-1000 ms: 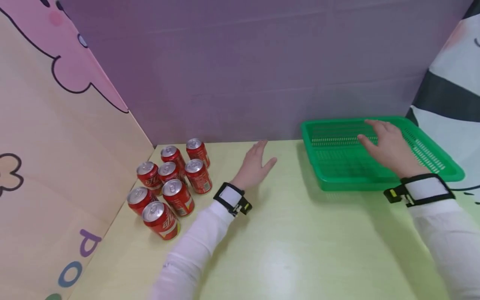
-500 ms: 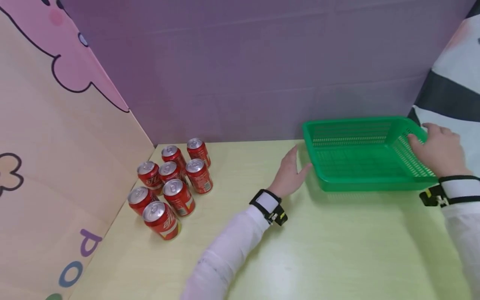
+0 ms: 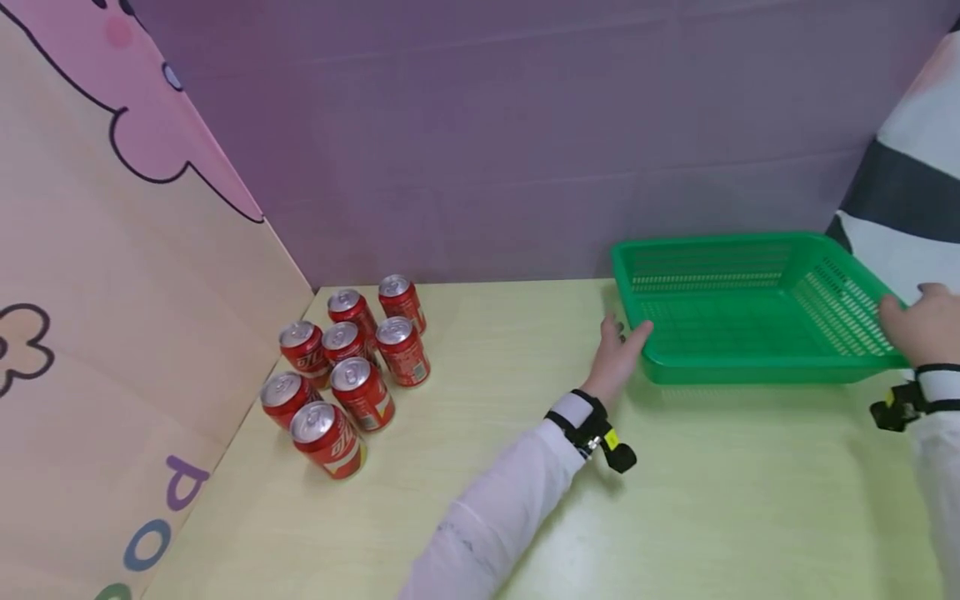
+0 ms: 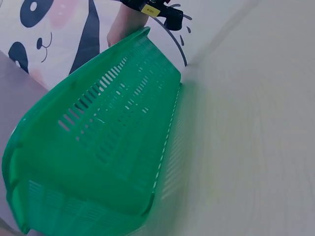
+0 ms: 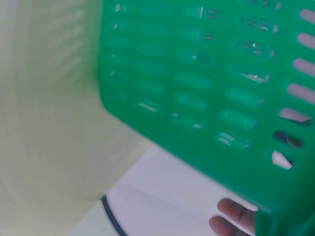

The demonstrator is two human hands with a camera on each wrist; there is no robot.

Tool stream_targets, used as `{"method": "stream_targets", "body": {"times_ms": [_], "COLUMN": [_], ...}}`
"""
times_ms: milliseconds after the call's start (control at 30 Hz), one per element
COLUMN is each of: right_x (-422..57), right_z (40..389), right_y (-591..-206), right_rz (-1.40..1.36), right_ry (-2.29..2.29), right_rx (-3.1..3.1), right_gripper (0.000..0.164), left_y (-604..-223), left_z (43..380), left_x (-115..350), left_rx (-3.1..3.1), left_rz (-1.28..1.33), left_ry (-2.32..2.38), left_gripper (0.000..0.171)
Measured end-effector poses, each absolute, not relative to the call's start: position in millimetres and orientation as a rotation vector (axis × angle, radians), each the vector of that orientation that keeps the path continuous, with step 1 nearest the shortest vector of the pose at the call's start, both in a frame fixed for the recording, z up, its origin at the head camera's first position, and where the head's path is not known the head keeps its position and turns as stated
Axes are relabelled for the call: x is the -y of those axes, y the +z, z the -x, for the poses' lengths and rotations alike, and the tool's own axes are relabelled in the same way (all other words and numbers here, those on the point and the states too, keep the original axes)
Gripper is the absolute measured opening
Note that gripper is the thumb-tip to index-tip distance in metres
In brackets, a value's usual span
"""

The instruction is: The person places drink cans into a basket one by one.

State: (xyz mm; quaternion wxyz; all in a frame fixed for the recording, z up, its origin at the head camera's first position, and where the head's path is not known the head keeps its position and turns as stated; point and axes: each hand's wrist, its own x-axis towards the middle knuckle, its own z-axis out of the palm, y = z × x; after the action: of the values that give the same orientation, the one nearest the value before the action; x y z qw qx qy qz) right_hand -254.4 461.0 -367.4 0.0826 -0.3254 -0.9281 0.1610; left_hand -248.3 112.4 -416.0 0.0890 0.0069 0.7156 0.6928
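We judge the taking-hold done, any lift not yet: left hand (image 3: 615,358) and right hand (image 3: 928,329) grip the green basket (image 3: 757,371); red cans (image 3: 364,398) stand untouched.

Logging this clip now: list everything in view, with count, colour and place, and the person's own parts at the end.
Drink cans: 8, red with silver tops, standing grouped at the table's left
Green basket: 1, green, right side near the back
Table: 1, pale yellow-green, under cans and basket
Back wall: 1, purple-grey, behind the table
Left panel: 1, cream with pink cartoon, flower outline and coloured letter shapes, left edge
Panda print: 1, mostly white and black, right side
Wrist devices: 2, black with yellow marks, one per wrist
Sleeves: 2, white, one per arm
Left hand: 1, bare, basket's left side
Right hand: 1, bare, basket's right side
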Motion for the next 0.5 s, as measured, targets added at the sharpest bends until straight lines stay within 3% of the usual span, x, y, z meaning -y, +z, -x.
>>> {"method": "stream_targets", "body": {"times_ms": [300,500], "right_x": [-495.4,-499.7], "right_z": [260.9,261.1], "right_y": [-395.6,-394.6], "right_rz": [1.001,0.847], "right_ry": [0.639,0.657], "right_rx": [2.738,2.842], "right_gripper": [0.070,0.065], "left_y": [-425.0,-429.6], "left_z": [247.0,249.0], "left_x": [-124.5,-129.8], "left_rx": [-2.150,-2.146], "left_rz": [-0.024,-0.186], "left_ry": [2.066,2.149], "left_gripper": [0.067,0.046]}}
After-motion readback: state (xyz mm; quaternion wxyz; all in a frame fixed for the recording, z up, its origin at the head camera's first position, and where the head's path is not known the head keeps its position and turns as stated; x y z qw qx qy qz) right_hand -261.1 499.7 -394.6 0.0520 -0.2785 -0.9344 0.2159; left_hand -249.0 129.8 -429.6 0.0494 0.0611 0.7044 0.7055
